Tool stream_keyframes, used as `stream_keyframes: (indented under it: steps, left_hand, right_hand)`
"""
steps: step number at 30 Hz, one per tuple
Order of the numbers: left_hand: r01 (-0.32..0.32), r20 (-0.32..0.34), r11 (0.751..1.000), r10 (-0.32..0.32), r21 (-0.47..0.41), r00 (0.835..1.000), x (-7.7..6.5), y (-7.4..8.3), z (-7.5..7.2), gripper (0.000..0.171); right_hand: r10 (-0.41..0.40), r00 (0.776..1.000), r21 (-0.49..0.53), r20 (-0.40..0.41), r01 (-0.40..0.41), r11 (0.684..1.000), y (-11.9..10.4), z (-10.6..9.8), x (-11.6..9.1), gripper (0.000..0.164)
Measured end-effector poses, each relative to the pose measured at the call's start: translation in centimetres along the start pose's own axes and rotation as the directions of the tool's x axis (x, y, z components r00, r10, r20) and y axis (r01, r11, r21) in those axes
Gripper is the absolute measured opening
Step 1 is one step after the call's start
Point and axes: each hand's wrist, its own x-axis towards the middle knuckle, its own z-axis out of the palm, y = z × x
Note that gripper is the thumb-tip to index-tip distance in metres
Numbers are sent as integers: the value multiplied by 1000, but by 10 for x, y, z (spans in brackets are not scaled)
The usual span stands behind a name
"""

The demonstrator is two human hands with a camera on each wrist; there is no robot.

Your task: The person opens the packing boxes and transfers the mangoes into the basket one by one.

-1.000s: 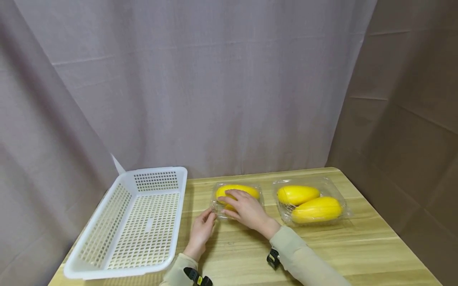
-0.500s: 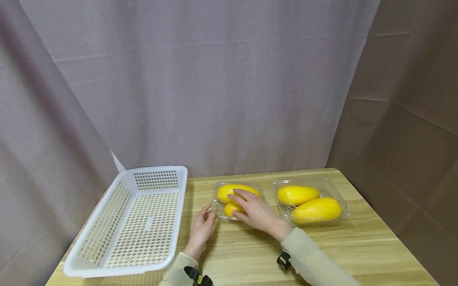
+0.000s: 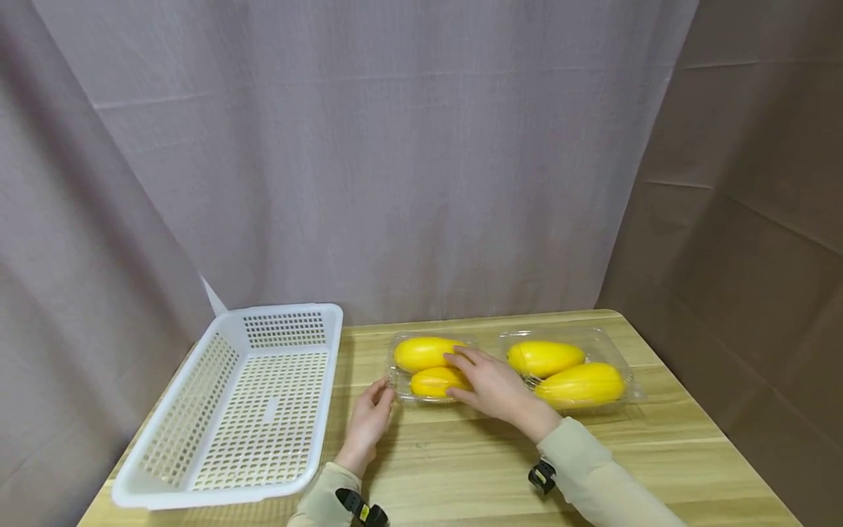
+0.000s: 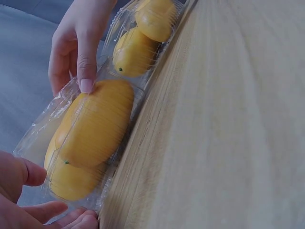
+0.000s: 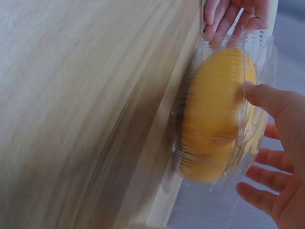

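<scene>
A clear plastic clamshell box [image 3: 402,394] holds two yellow oblong fruits [image 3: 421,354] near the middle of the table. At its left end my left hand [image 3: 366,421] holds the edge; in the left wrist view the thumb [image 4: 34,174] is by the lid rim and the fingers lie lower, near the base. Over the box's right part, my right hand [image 3: 497,388] spreads its fingers on the lid. In the right wrist view its thumb [image 5: 259,95] touches the rim, and the other fingers [image 5: 271,179] are apart from one another. The lid's fastening is unclear.
A second clear box [image 3: 612,351] with two yellow fruits [image 3: 582,385] stands close on the right. To the left is a large white perforated basket [image 3: 323,410]. Grey curtains [image 3: 421,183] hang behind the wooden table [image 3: 461,461].
My right hand has slid to the right along the lid, uncovering more of the two fruits. My left hand has kept its place at the box's left end.
</scene>
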Motion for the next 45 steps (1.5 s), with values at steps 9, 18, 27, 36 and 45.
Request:
stream_keyframes:
  steps: [9, 18, 27, 36, 45]
  left_hand:
    - [5, 16, 1000, -4, -20, 1000, 0, -1, 0, 45]
    - [-17, 24, 999, 18, -30, 1000, -2, 1, 0, 44]
    - [-22, 23, 999, 23, -24, 999, 0, -2, 2, 45]
    - [-26, 24, 1000, 26, -9, 999, -1, 0, -1, 46]
    - [-21, 16, 1000, 22, -12, 1000, -1, -2, 2, 44]
  right_hand:
    - [44, 999, 14, 15, -44, 999, 4, -4, -3, 67]
    - [-14, 999, -11, 29, 14, 1000, 11, -3, 0, 62]
    - [-106, 994, -28, 22, 106, 994, 16, -6, 3, 57]
    - [-161, 986, -36, 53, 163, 986, 19, -7, 9, 54]
    - [-231, 967, -48, 110, 237, 970, 25, -11, 14, 54]
